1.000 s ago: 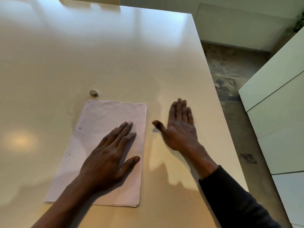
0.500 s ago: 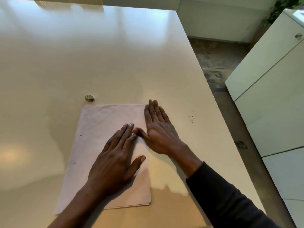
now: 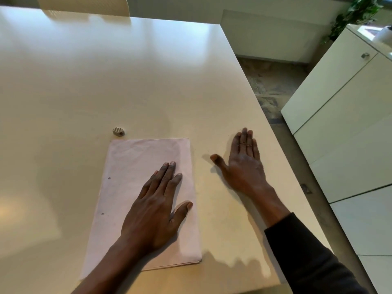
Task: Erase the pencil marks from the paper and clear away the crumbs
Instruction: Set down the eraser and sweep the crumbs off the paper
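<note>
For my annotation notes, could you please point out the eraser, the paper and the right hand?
eraser (image 3: 118,131): head view, on its ribbed top.
paper (image 3: 131,164): head view, on the bare upper left part of the sheet.
right hand (image 3: 244,168): head view, on the back of the hand.

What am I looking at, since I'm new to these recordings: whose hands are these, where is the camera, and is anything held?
There is no machine here: a person works with bare hands, and one camera worn on the head looks forward and down. The left hand lies flat, fingers straight, on a pale pink paper that rests on a cream table. The right hand, from a dark sleeve, lies flat on the table right of the paper, apart from it. A small oval eraser sits just beyond the paper's far left corner, untouched. Neither hand has a grip on anything. White cabinets stand to the right.
</note>
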